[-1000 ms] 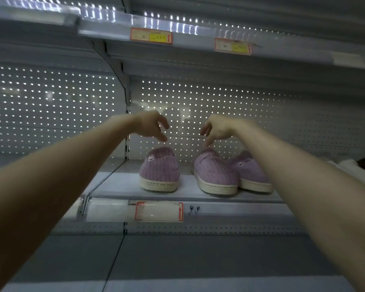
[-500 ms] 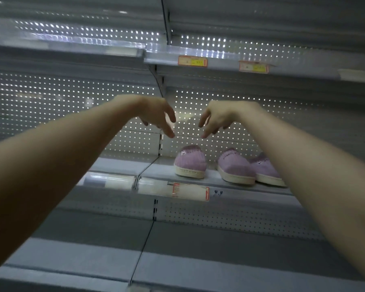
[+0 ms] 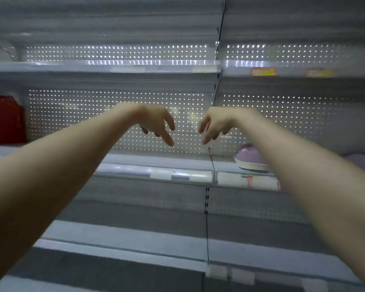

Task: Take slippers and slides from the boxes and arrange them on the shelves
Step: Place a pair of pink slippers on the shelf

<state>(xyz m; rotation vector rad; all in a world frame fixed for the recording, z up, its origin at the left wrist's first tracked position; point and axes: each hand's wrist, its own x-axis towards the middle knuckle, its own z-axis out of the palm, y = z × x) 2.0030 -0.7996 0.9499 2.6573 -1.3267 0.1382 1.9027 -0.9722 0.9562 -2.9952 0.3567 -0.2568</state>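
now | left hand [image 3: 156,123] loose, empty | right hand [image 3: 216,123] loose, empty | slipper [image 3: 250,158] partly behind forearm [image 3: 293,165]

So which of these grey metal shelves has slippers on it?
The middle shelf, right-hand bay: a purple knitted slipper with a white sole sits there. No other shelf shows any.

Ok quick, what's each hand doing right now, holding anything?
Left hand: open, fingers relaxed, holding nothing.
Right hand: open, fingers relaxed, holding nothing.
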